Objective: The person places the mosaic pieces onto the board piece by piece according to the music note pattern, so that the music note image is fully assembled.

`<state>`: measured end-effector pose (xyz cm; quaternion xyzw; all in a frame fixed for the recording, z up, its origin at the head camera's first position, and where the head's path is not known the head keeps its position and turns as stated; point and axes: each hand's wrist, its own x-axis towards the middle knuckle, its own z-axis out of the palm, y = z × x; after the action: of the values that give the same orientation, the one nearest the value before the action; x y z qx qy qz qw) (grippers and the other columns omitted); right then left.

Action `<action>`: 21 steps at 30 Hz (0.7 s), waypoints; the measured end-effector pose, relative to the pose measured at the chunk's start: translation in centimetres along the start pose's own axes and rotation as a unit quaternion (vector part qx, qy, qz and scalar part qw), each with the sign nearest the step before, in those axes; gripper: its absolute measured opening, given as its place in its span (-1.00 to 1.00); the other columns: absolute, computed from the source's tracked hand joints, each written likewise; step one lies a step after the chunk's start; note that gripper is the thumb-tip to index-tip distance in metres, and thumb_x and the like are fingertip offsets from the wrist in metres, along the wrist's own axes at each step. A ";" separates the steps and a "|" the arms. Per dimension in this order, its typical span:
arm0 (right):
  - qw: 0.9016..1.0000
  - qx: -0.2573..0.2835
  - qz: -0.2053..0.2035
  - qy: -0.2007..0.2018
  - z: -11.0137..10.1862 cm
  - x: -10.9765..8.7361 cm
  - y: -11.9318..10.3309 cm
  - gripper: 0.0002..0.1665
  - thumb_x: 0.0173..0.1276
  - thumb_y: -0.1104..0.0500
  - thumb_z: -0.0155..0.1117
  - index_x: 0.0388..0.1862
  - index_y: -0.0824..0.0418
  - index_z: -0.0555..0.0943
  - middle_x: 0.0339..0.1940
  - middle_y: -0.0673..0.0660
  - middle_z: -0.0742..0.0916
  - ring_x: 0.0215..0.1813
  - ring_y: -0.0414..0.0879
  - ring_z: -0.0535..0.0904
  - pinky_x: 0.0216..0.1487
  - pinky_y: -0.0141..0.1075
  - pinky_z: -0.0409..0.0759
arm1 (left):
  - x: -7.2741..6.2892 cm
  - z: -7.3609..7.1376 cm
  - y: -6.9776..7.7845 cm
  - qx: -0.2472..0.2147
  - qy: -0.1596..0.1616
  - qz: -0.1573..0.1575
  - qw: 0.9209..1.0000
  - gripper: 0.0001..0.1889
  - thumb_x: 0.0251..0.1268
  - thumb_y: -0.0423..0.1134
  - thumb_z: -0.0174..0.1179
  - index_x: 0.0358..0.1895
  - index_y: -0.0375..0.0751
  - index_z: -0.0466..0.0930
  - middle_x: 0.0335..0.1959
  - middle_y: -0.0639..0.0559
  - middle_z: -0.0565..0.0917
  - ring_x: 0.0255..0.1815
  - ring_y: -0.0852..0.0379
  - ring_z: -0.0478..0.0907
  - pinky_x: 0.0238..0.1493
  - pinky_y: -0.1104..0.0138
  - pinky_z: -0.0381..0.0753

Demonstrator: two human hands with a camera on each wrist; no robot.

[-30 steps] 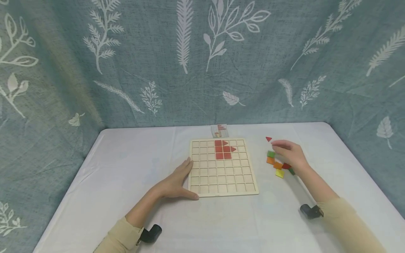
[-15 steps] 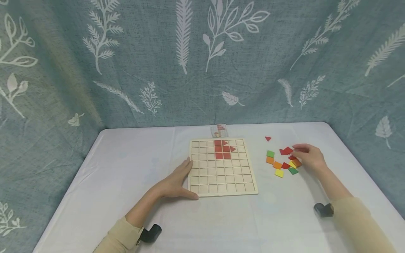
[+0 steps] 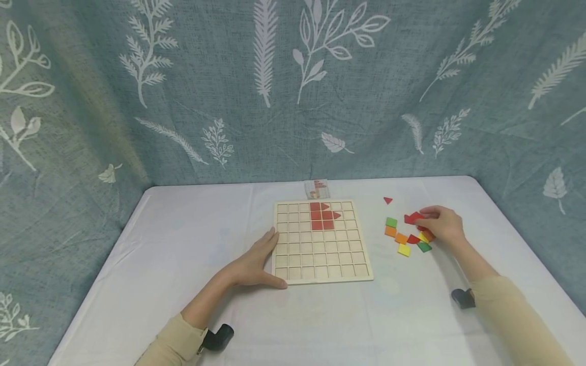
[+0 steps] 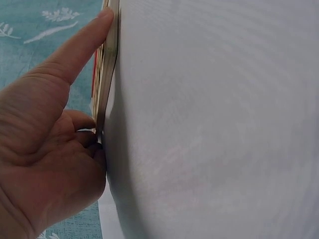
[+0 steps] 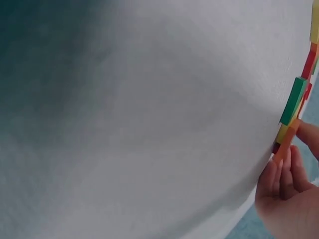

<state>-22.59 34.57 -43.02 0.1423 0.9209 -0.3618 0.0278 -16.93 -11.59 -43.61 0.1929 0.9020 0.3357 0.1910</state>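
My left hand [image 3: 255, 260] spreads around the near-left corner of a wooden grid board [image 3: 329, 256], fingers at its left edge and thumb at its front edge. In the left wrist view the thumb lies straight along the board's side [image 4: 105, 74]. Red squares [image 3: 317, 215] and red pointed pieces [image 3: 337, 215] sit in the upper cells. My right hand [image 3: 443, 223] is at the loose pieces right of the board, pinching a red piece [image 3: 416, 216] between thumb and forefinger. An orange piece [image 5: 286, 143] shows beside its fingers in the right wrist view.
Near the right hand lie green [image 3: 391, 222], orange [image 3: 390, 231] and yellow [image 3: 404, 249] squares. A lone red triangle [image 3: 388, 200] lies farther back. Behind the board is a small picture card [image 3: 317, 189]. A leaf-patterned curtain [image 3: 284, 117] hangs behind the white-covered table [image 3: 220, 213].
My right hand left the spot by the lone red triangle, moved right over the loose pieces, then came slightly back left onto a red one. The left hand and board stayed still.
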 end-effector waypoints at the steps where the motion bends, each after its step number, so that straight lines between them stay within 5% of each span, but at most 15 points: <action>1: 1.000 0.002 0.003 0.005 0.0 -0.1 -0.1 -0.45 0.41 0.07 0.24 0.22 0.41 0.48 0.13 0.44 0.58 0.03 0.21 0.53 -0.36 -0.55 0.54 | 0.0 0.0 0.0 -0.001 0.000 0.001 1.000 0.33 -0.23 0.10 0.56 0.55 -0.32 -0.16 0.59 -0.21 -0.23 0.58 -0.14 -0.29 0.50 -0.01 -0.12; 5: 0.999 0.047 0.024 0.008 0.0 -0.3 -0.4 -0.36 0.40 -0.04 0.25 0.29 0.35 0.46 0.19 0.41 0.56 0.03 0.18 0.53 -0.51 -0.65 0.41 | 0.1 0.1 -0.1 -0.004 -0.001 0.003 1.000 0.33 -0.22 0.10 0.56 0.55 -0.32 -0.15 0.59 -0.21 -0.22 0.58 -0.15 -0.29 0.50 -0.03 -0.11; 10: 0.995 0.094 0.015 -0.020 0.8 -0.9 -1.6 -0.23 0.35 -0.20 0.26 0.34 0.27 0.44 0.23 0.34 0.57 0.03 0.12 0.56 -0.33 -0.60 0.51 | 0.1 0.2 -0.1 -0.001 -0.001 0.001 1.000 0.33 -0.23 0.11 0.56 0.56 -0.31 -0.15 0.59 -0.20 -0.23 0.58 -0.14 -0.29 0.50 -0.02 -0.10; 21: 0.987 0.076 -0.103 -0.100 5.6 -2.6 -6.5 -0.54 0.26 -0.03 0.41 0.05 0.20 0.66 0.01 0.16 0.73 0.02 0.02 0.62 -0.04 -0.21 0.58 | 0.0 0.0 -0.2 -0.003 -0.003 0.008 1.000 0.34 -0.21 0.10 0.56 0.56 -0.32 -0.17 0.59 -0.21 -0.25 0.58 -0.15 -0.31 0.50 -0.03 -0.13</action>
<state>-22.25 25.63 -42.44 0.0111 0.8933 -0.4437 0.0711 -17.00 -11.74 -43.76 0.2004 0.8991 0.3391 0.1911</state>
